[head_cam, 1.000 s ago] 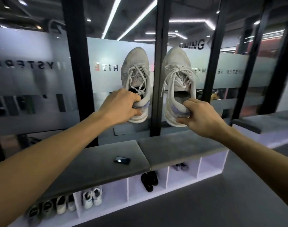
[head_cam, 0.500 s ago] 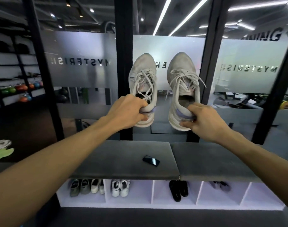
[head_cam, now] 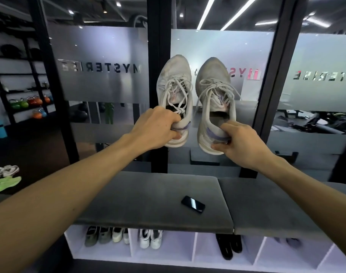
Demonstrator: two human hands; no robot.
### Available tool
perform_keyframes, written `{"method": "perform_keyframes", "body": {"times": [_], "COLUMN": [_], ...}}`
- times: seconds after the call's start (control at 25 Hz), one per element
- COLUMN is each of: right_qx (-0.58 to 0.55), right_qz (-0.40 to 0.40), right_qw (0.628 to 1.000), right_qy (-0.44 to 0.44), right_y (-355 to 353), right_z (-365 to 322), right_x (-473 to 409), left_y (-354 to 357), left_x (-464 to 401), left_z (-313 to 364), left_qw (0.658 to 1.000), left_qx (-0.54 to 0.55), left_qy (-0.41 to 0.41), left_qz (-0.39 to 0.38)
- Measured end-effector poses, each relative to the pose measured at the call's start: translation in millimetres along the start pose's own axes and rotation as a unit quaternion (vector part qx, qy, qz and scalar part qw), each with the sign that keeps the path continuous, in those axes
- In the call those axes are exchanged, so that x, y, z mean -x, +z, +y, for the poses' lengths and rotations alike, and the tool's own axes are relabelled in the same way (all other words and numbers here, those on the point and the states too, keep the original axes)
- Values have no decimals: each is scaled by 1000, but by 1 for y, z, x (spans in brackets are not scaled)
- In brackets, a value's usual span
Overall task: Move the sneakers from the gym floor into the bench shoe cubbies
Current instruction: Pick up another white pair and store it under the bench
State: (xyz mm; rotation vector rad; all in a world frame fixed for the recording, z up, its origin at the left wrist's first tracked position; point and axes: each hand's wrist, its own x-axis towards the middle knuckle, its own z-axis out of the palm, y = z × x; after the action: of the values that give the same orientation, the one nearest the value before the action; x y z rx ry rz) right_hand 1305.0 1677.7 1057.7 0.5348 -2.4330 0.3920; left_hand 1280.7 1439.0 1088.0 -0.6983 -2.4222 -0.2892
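Note:
I hold a pair of worn white sneakers with purple heel stripes out in front of me, toes pointing away, high above the bench. My left hand [head_cam: 157, 129] grips the heel of the left sneaker [head_cam: 175, 83]. My right hand [head_cam: 241, 142] grips the heel of the right sneaker [head_cam: 214, 89]. Below stands the bench with grey cushions [head_cam: 148, 196] and white shoe cubbies [head_cam: 193, 247] under them. Several cubbies hold shoes: grey and white pairs [head_cam: 106, 234] at the left, a white pair [head_cam: 150, 238], a black pair [head_cam: 228, 246].
A black phone [head_cam: 193, 204] lies on the bench cushion. On the dark floor at far left lie a white sneaker [head_cam: 5, 170] and a neon green one [head_cam: 5, 184]. Frosted glass panels with black posts [head_cam: 159, 83] stand behind the bench. Kettlebells [head_cam: 28, 102] sit on shelves at left.
The view has swung left and squared up to the bench, which now lies straight below. Both hands keep their grip on the sneakers, held at about the same height.

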Motion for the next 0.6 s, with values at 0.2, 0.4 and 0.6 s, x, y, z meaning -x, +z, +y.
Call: {"method": "perform_keyframes", "body": {"times": [0.2,0.4,0.6], "right_qx": [-18,-26,-36], "right_qz": [-7,-11,-26], "right_qw": [1000,1000,999], "right_qy": [5,14,7], "right_y": [35,51,90], "right_z": [23,53,87], "right_x": [-42,-74,-76], "left_y": [32,54,102], "left_x": [-38,-69,-74], "left_z": [-33,-49,-61], "left_qw": [1000,1000,999], "left_qx": [1,-3,-19], "left_qy": [2,-9,-25], "left_qz": [-14,-21,-35]}}
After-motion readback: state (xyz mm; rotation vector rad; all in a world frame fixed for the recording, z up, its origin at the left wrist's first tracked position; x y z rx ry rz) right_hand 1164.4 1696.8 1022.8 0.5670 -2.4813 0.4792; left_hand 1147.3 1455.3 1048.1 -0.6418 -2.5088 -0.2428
